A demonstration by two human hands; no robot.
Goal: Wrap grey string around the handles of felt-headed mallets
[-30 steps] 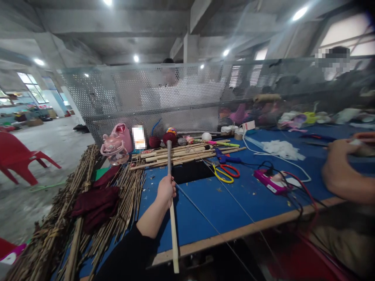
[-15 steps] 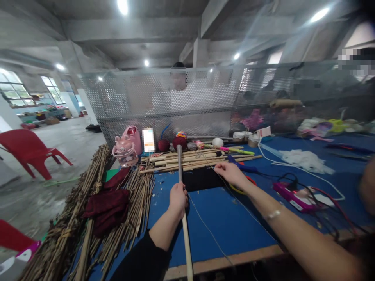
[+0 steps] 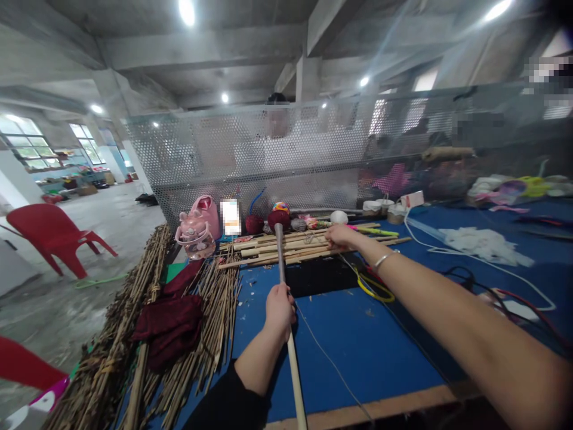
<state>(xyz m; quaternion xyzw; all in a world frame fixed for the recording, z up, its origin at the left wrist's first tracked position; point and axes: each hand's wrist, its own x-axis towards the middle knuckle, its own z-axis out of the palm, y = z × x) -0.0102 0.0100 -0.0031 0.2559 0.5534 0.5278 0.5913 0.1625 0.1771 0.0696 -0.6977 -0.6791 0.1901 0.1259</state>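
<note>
Gripped a long, pale wooden stick (image 3: 296,373) with a grey upper part in the left hand (image 3: 280,307), fist curled tight around it, above the blue tabletop (image 3: 331,343). Held the right hand (image 3: 343,236) farther forward, bent and nearly pinched together, over thin, pale wooden rods (image 3: 302,245); could not tell an empty pinch from a full one. Had crumpled dark red cloth (image 3: 174,319) left of the left hand.
</note>
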